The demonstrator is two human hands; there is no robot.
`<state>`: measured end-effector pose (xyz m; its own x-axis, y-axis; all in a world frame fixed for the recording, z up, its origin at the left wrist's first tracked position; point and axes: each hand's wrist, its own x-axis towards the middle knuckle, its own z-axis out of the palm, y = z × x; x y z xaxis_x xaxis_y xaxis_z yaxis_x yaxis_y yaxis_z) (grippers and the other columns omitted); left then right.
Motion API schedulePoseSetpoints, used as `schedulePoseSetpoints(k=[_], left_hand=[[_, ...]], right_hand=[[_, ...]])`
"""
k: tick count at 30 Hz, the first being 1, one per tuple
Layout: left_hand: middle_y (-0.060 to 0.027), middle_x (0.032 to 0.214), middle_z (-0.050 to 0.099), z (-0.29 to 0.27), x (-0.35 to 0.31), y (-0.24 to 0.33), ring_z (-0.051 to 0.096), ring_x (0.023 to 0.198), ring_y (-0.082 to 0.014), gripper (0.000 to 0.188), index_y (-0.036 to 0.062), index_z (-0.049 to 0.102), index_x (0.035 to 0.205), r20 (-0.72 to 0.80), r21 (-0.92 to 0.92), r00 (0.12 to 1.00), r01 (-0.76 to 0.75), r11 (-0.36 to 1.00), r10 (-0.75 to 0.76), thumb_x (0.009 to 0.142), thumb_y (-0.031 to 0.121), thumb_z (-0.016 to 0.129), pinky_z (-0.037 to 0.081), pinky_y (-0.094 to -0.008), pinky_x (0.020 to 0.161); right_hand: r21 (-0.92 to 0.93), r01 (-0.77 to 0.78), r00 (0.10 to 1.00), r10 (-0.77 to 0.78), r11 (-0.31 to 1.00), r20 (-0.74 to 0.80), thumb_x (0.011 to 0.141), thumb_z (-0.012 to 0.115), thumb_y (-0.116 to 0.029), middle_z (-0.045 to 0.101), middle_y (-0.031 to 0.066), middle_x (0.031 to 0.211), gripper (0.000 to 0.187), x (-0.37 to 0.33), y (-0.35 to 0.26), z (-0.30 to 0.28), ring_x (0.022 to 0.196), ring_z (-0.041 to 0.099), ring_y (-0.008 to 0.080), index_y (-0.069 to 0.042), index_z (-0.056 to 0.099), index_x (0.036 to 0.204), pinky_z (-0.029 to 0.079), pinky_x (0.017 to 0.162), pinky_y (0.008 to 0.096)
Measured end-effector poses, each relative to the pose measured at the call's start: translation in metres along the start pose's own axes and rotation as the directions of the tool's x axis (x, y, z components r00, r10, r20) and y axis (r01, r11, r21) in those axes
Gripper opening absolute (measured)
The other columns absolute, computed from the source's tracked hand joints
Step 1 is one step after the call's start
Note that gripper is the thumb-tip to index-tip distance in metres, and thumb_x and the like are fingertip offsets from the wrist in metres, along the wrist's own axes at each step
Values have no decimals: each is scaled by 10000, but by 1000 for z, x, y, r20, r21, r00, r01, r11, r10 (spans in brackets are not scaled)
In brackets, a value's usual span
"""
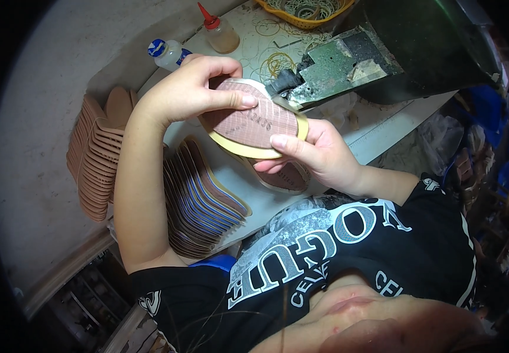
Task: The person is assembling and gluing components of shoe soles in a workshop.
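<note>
A brown shoe insole point(251, 120) with printed marks and a pale yellow border is held up between my two hands. My left hand point(198, 88) grips its far left end, thumb pressed on the brown face and fingers curled behind. My right hand point(322, 153) pinches the right end, thumb on top and fingers underneath. The upper edge of the insole lies close to the dark tip of a green machine arm point(337, 67); I cannot tell whether they touch. Partly hidden below my right hand is a second insole point(290, 178) of like colour.
Dark insoles with coloured edges point(198, 203) stand in a row left of my body. A tied bundle of tan insoles point(95, 159) leans at the wall. Beyond are a red-tipped glue bottle point(222, 36), a blue-capped bottle point(169, 54), a hex key point(288, 43) and a yellow basket point(307, 22) of rubber bands.
</note>
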<state>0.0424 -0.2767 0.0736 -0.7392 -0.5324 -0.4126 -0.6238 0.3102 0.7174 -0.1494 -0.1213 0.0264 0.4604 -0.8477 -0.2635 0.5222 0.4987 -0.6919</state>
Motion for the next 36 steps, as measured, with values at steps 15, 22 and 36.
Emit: schedulePoseSetpoints(k=[15,22,36], left_hand=[[40,740,515,29,-37,-7,465,702,-35,285,50,516,848,-160,-376,973,96,922,-166,874,297,655,384,-196,612],[39,718,552,47,-56,20,492,615,-25,307,46,552,892,-131,-320,937,269,908,-324,901,346,613,397,-176,529],[-72,583,610,96,-58,60,580,421,-127,508,7,589,804,-77,-718,876,282,636,-475,881,508,565,522,-233,434]], right_hand=[[17,-85,994,86,996,-66,969,484,-292,665,215,911,430,12,-14,1,787,694,219,125,579,1016,576,686,263],[-55,-52,996,48,997,-70,933,540,-284,665,154,925,357,10,-22,-2,775,683,190,50,591,1047,575,684,284],[-410,22,1000,-13,912,24,849,685,-217,667,94,956,317,-20,-22,-14,856,629,124,23,638,1050,512,783,282]])
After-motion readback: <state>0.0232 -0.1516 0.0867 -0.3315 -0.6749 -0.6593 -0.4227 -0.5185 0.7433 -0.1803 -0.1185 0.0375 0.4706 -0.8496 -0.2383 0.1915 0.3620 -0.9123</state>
